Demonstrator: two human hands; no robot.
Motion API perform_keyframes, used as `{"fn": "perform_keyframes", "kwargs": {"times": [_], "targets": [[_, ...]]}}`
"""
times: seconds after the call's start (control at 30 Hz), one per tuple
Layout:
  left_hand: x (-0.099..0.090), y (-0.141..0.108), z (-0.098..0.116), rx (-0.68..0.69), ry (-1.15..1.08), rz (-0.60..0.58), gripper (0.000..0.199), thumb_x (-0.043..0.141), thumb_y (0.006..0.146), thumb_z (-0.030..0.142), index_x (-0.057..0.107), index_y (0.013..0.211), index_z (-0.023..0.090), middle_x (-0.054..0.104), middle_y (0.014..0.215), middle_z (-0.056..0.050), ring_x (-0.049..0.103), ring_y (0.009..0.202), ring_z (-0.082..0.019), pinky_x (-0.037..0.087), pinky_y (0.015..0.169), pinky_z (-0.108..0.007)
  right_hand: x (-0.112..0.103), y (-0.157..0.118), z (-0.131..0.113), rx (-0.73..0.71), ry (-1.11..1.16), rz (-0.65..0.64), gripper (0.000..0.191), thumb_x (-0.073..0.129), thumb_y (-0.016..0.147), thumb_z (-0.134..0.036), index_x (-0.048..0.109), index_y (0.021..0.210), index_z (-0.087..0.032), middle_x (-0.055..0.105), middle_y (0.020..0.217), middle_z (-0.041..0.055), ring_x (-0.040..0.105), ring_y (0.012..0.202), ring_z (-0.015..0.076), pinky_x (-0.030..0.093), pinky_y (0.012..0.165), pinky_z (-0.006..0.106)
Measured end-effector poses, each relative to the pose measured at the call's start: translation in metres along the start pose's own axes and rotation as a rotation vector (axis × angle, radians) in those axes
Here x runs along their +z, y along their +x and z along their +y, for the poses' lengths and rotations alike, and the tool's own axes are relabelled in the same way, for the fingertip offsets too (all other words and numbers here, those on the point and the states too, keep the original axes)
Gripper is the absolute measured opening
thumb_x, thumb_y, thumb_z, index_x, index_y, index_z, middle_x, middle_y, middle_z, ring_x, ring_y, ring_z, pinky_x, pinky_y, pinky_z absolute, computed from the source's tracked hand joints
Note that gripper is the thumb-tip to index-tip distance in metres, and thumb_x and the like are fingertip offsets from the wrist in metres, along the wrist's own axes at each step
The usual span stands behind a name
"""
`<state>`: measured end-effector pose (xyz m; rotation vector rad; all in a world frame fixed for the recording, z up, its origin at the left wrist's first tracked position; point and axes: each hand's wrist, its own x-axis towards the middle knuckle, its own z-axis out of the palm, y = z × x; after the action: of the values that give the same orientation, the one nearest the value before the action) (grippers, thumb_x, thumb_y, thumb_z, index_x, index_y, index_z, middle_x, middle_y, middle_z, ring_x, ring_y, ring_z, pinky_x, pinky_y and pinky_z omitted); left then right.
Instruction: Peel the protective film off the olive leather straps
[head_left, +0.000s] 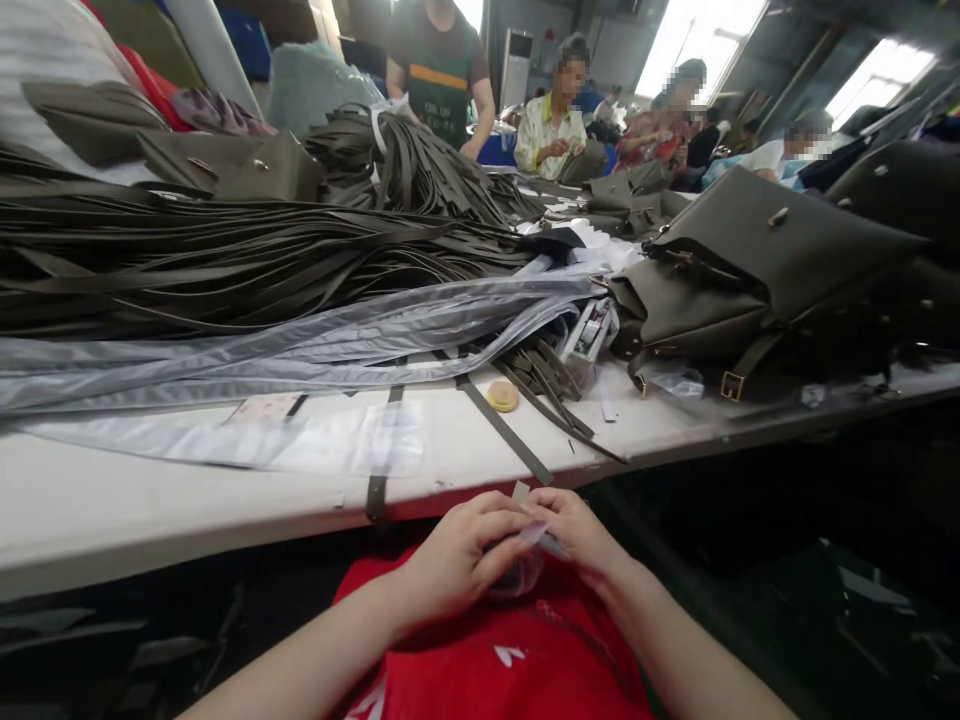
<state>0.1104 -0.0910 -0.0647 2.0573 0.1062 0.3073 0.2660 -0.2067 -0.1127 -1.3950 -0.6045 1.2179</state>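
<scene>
Both hands meet over the red apron (465, 665), just beyond the counter's (247, 515) near edge. The left hand (474, 535) and the right hand (581, 532) pinch a clear film (519, 578) between their fingers, bunched below the left; a pale tab (520, 492) shows above, its hold unclear. The handling looks unfinished: the film is not yet set down or flat. How much is left on this piece, I cannot tell. On the counter, dark straps (225, 255) heap toward the left end, with clear strips (315, 350) nearer the front edge. One loose strap (510, 435) reaches that edge beside a yellow roll (502, 396). Bags (784, 240) with buckles and flaps attached, seemingly well advanced, pile toward the right end.
</scene>
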Motion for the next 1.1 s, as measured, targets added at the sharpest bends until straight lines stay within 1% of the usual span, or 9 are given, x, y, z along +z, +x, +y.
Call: {"fn": "perform_keyframes", "kwargs": {"times": [0.13, 0.2, 0.33, 0.47, 0.63, 0.83, 0.93, 1.03, 1.1], "targets": [[0.006, 0.001, -0.006, -0.142, -0.034, 0.116, 0.03, 0.048, 0.097, 0.032, 0.073, 0.089, 0.018, 0.059, 0.098, -0.008, 0.056, 0.094, -0.018, 0.048, 0.09, -0.028, -0.002, -0.008, -0.004, -0.207, -0.279, 0.087, 0.033, 0.067, 0.083, -0.044, 0.066, 0.067, -0.015, 0.061, 0.064, 0.0, 0.051, 0.06, 0.0135, 0.038, 0.059, 0.025], [0.008, 0.003, -0.008, -0.206, -0.063, 0.107, 0.03, 0.049, 0.096, 0.033, 0.071, 0.083, 0.017, 0.059, 0.092, -0.006, 0.056, 0.09, -0.017, 0.048, 0.086, -0.028, -0.002, -0.014, -0.009, -0.301, -0.441, 0.111, 0.027, 0.06, 0.088, -0.035, 0.069, 0.071, -0.016, 0.065, 0.07, 0.0018, 0.056, 0.066, 0.0156, 0.04, 0.063, 0.026], [0.011, 0.007, -0.01, -0.343, -0.13, 0.044, 0.026, 0.053, 0.09, 0.031, 0.067, 0.074, 0.017, 0.062, 0.077, -0.003, 0.057, 0.076, -0.016, 0.046, 0.073, -0.025, -0.005, -0.027, -0.021, -0.331, -0.606, 0.001, 0.034, 0.049, 0.094, -0.03, 0.064, 0.067, -0.017, 0.062, 0.067, 0.0016, 0.054, 0.064, 0.0153, 0.037, 0.061, 0.026], [0.015, 0.011, -0.003, -0.439, -0.129, 0.079, 0.021, 0.058, 0.085, 0.03, 0.064, 0.071, 0.016, 0.064, 0.075, -0.003, 0.058, 0.074, -0.017, 0.044, 0.071, -0.027, -0.006, -0.036, -0.03, -0.334, -0.601, -0.066, 0.038, 0.046, 0.097, -0.034, 0.066, 0.071, -0.017, 0.065, 0.071, 0.0026, 0.057, 0.067, 0.0163, 0.04, 0.063, 0.026], [0.02, 0.013, 0.011, -0.403, -0.042, 0.162, 0.011, 0.062, 0.08, 0.025, 0.056, 0.086, 0.019, 0.063, 0.08, 0.0, 0.057, 0.073, -0.016, 0.043, 0.07, -0.027, -0.006, -0.037, -0.027, -0.218, -0.482, 0.009, 0.029, 0.058, 0.092, -0.036, 0.074, 0.079, -0.016, 0.073, 0.078, 0.0044, 0.064, 0.073, 0.019, 0.045, 0.066, 0.026], [0.023, 0.009, 0.017, -0.394, 0.016, 0.144, 0.015, 0.061, 0.082, 0.029, 0.051, 0.089, 0.02, 0.062, 0.084, -0.001, 0.057, 0.076, -0.017, 0.044, 0.072, -0.029, -0.007, -0.036, -0.03, -0.149, -0.413, -0.002, 0.014, 0.065, 0.084, -0.026, 0.071, 0.076, -0.017, 0.073, 0.075, 0.0023, 0.064, 0.069, 0.017, 0.047, 0.065, 0.025], [0.019, 0.01, 0.015, -0.387, 0.013, 0.08, 0.016, 0.061, 0.081, 0.028, 0.055, 0.093, 0.019, 0.065, 0.088, -0.003, 0.059, 0.08, -0.019, 0.046, 0.076, -0.03, -0.002, -0.04, -0.031, -0.292, -0.618, 0.097, 0.013, 0.062, 0.085, -0.02, 0.07, 0.074, -0.019, 0.073, 0.075, 0.0008, 0.065, 0.069, 0.0158, 0.046, 0.067, 0.025], [0.014, 0.012, 0.007, -0.442, -0.095, -0.164, 0.02, 0.059, 0.083, 0.034, 0.063, 0.092, 0.016, 0.069, 0.084, -0.004, 0.064, 0.077, -0.02, 0.05, 0.072, -0.03, 0.005, -0.046, -0.025, -0.535, -0.883, 0.173, 0.015, 0.057, 0.086, -0.017, 0.07, 0.08, -0.02, 0.074, 0.078, 0.0003, 0.067, 0.071, 0.0158, 0.047, 0.069, 0.026], [0.012, 0.013, -0.008, -0.471, -0.21, -0.273, 0.03, 0.057, 0.085, 0.043, 0.068, 0.092, 0.016, 0.071, 0.08, -0.005, 0.067, 0.075, -0.022, 0.054, 0.07, -0.03, 0.006, -0.045, -0.019, -0.684, -1.051, 0.142, 0.016, 0.053, 0.087, -0.017, 0.069, 0.088, -0.021, 0.074, 0.084, 0.0003, 0.068, 0.074, 0.0159, 0.05, 0.071, 0.026]]}}
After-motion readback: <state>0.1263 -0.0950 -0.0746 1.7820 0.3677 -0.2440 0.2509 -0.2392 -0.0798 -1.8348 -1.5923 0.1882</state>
